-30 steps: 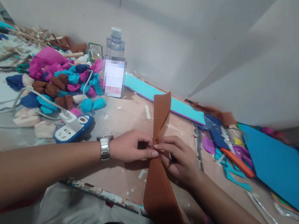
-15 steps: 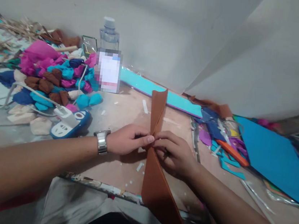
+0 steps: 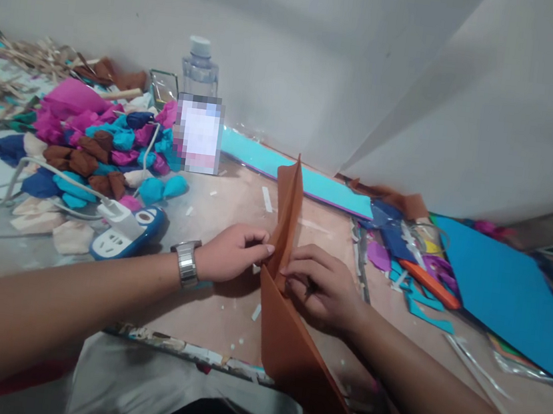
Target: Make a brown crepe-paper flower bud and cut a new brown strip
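A long brown sheet (image 3: 290,343) stands on edge across the worktop (image 3: 235,215), pinched in at its middle and fanning out toward me and toward the wall. My left hand (image 3: 232,261), with a metal watch on the wrist, pinches the sheet's narrow middle from the left side. My right hand (image 3: 322,283) has its fingers curled against the same narrow part from the right, resting on the worktop. Both hands are closed on the sheet.
A heap of crumpled pink, turquoise, blue and brown paper pieces (image 3: 98,138) lies at the left, with a blue-and-white power strip (image 3: 125,232) and cables. A water bottle (image 3: 197,90) stands by the wall. A turquoise strip (image 3: 300,176), an orange-handled tool (image 3: 431,283) and blue sheets (image 3: 502,295) lie at the right.
The brown sheet's pinched middle has loosened slightly and its far flap has swung left and stands taller. My fingertips, touching before, are now a little apart on either side of it.
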`<action>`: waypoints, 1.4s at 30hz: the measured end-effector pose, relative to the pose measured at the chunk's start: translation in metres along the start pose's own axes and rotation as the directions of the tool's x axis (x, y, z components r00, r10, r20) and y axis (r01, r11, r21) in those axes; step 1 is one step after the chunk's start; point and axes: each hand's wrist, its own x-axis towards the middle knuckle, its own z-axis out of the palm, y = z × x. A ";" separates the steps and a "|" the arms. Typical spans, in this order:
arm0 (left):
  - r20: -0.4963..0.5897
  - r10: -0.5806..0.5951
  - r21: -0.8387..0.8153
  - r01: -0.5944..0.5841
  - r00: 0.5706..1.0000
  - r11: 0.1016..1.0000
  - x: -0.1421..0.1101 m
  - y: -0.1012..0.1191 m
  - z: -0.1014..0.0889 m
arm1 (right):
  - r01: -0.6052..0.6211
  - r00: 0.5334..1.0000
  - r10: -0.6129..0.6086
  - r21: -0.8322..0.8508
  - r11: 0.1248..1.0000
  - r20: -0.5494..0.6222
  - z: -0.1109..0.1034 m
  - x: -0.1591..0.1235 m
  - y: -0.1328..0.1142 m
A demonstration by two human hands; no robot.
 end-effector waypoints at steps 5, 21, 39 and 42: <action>-0.115 -0.044 -0.118 0.031 0.992 0.993 0.002 -0.004 0.000 | -0.056 0.994 0.056 0.001 0.998 -0.091 -0.003 -0.002 0.003; -0.319 -0.057 -0.206 -0.011 0.946 0.979 0.002 0.000 -0.004 | -0.324 0.821 0.439 0.335 0.885 -0.365 0.006 -0.008 0.023; -0.245 0.109 -0.115 -0.141 0.963 0.983 0.003 -0.006 -0.005 | -0.274 0.923 0.234 -0.094 0.957 -0.304 -0.003 -0.006 0.024; -0.228 0.119 -0.113 -0.148 0.966 0.983 0.003 -0.007 -0.006 | -0.199 0.932 0.149 -0.123 0.972 -0.331 -0.005 -0.007 0.017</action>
